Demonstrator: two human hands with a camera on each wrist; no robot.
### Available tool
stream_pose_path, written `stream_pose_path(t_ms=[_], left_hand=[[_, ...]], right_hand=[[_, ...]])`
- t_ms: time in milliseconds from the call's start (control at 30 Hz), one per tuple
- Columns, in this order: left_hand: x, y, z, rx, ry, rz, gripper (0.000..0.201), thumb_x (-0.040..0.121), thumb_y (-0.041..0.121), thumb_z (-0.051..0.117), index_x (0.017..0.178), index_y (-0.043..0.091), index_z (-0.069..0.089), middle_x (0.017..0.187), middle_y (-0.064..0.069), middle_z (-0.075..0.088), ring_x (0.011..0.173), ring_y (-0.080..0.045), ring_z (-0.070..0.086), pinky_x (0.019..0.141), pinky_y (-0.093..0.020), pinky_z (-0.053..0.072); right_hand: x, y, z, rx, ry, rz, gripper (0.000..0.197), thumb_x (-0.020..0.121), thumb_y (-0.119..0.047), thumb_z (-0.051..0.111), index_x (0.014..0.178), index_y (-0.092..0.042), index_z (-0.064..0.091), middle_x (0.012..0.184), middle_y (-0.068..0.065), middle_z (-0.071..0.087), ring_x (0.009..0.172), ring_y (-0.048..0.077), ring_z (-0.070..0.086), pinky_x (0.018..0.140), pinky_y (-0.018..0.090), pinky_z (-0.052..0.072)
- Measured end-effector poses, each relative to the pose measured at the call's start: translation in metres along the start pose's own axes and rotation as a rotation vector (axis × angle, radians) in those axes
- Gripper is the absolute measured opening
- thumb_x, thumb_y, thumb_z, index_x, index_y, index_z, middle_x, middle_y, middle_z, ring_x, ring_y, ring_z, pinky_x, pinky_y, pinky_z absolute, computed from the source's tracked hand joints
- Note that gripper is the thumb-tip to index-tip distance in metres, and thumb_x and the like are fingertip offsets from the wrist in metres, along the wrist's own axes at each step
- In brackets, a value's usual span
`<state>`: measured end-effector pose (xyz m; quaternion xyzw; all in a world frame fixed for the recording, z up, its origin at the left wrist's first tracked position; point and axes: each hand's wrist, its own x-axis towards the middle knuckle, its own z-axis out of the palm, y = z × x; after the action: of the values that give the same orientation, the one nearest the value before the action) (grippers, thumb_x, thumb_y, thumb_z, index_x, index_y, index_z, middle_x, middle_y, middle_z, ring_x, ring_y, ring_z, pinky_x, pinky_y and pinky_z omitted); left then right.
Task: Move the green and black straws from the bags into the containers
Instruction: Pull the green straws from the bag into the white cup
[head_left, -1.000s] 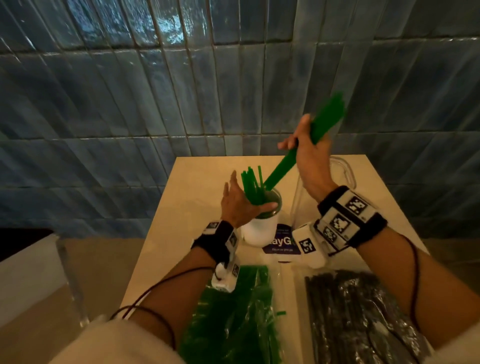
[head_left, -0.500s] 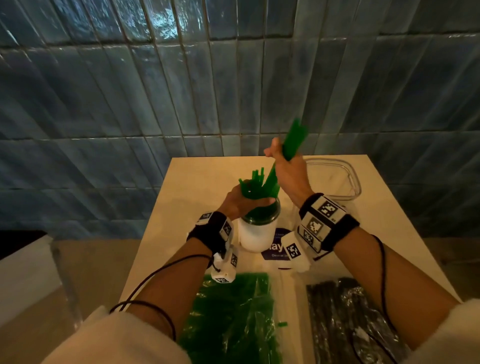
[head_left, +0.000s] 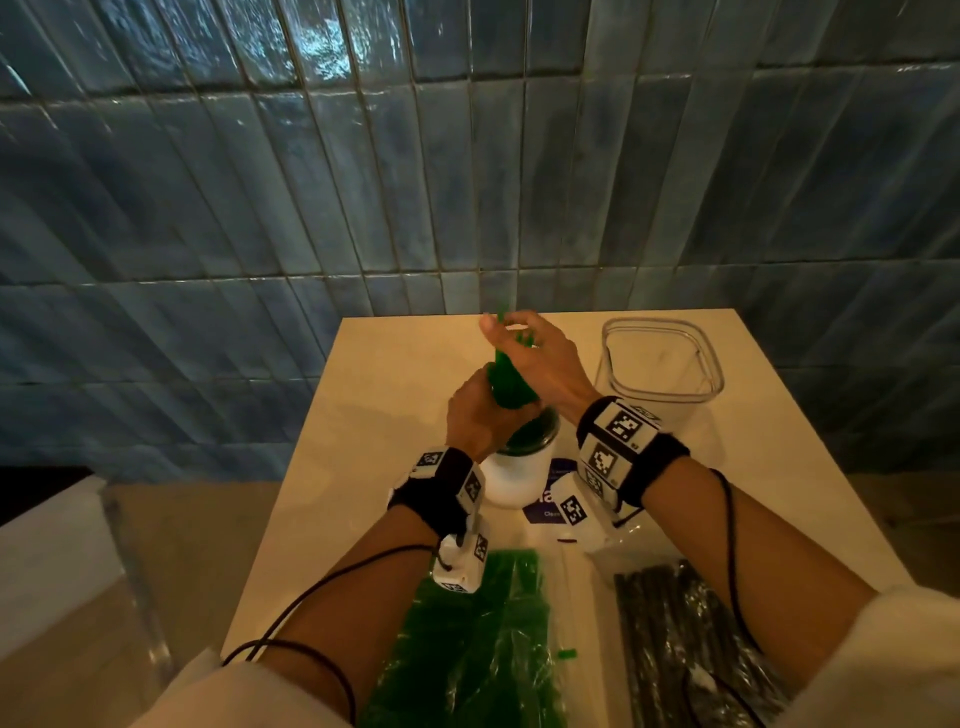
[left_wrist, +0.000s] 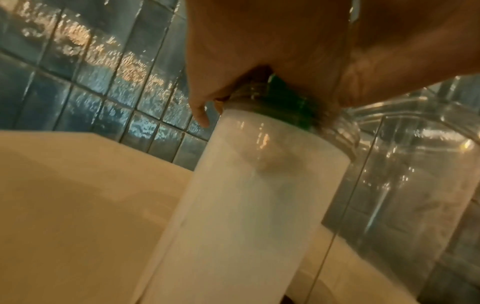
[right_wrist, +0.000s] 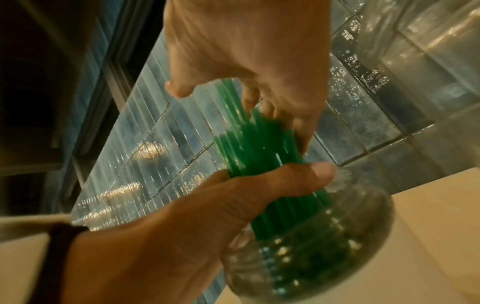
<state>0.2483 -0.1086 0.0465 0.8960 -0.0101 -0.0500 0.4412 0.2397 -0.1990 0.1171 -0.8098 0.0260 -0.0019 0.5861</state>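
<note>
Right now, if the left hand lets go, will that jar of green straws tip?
Possibly. The jar is tall and narrow, and the straws stand well above its rim, so it is likely top-heavy. The left hand grips the bundle at the mouth; the right hand touches the tops. Release gently.

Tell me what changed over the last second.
The right hand brought its bunch of green straws down from high and tilted into the jar, and its fingers have now loosened at the tops. The left hand went from resting open at the jar's mouth to gripping the straws just above it. The jar, clear container and both bags stayed put.
</note>
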Motion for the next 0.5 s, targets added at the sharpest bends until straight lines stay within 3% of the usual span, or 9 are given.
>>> stream_pose_path(t_ms=[133, 267, 333, 400, 500], left_hand=[[-0.001, 0.000, 0.001, -0.048, 0.052, -0.013, 0.056, 0.077, 0.037, 0.073, 0.121, 0.009, 0.052, 0.115, -0.010, 0.064, 0.105, -0.025, 0.061, 0.094, -0.037, 0.048], [0.003, -0.002, 0.000, -0.029, 0.115, 0.034, 0.032, 0.084, 0.032, 0.065, 0.106, 0.009, 0.058, 0.098, -0.008, 0.068, 0.086, -0.022, 0.064, 0.077, -0.034, 0.053], [0.003, -0.003, 0.000, 0.050, 0.129, 0.066, 0.022, 0.089, 0.025, 0.058, 0.102, 0.007, 0.058, 0.095, -0.010, 0.067, 0.078, -0.017, 0.059, 0.064, -0.026, 0.044], [0.001, -0.005, -0.002, 0.099, 0.122, 0.074, 0.018, 0.091, 0.018, 0.054, 0.100, 0.003, 0.058, 0.096, -0.013, 0.066, 0.079, -0.017, 0.056, 0.062, -0.023, 0.036], [-0.003, -0.003, -0.006, 0.070, 0.098, 0.045, 0.020, 0.091, 0.018, 0.054, 0.101, 0.000, 0.056, 0.097, -0.013, 0.065, 0.082, -0.020, 0.059, 0.059, -0.016, 0.032]], right_hand=[[-0.001, 0.006, 0.003, -0.023, -0.029, -0.023, 0.043, 0.089, -0.055, 0.046, 0.108, -0.019, 0.059, 0.113, -0.005, 0.059, 0.104, 0.012, 0.051, 0.096, 0.030, 0.040], [-0.006, 0.012, 0.010, -0.133, -0.013, -0.232, 0.036, 0.094, -0.034, 0.052, 0.128, -0.024, 0.049, 0.131, 0.000, 0.051, 0.110, 0.009, 0.049, 0.098, 0.028, 0.041], [-0.007, 0.017, 0.013, -0.290, -0.069, -0.331, 0.041, 0.095, -0.028, 0.050, 0.135, -0.021, 0.045, 0.138, 0.003, 0.045, 0.119, 0.014, 0.047, 0.103, 0.032, 0.038], [-0.008, 0.019, 0.015, -0.396, -0.123, -0.364, 0.043, 0.096, -0.023, 0.050, 0.138, -0.016, 0.043, 0.141, 0.005, 0.043, 0.125, 0.018, 0.044, 0.108, 0.036, 0.036], [-0.009, 0.014, 0.014, -0.378, -0.067, -0.416, 0.066, 0.091, -0.015, 0.057, 0.147, -0.025, 0.023, 0.150, 0.005, 0.029, 0.119, 0.022, 0.051, 0.099, 0.031, 0.043]])
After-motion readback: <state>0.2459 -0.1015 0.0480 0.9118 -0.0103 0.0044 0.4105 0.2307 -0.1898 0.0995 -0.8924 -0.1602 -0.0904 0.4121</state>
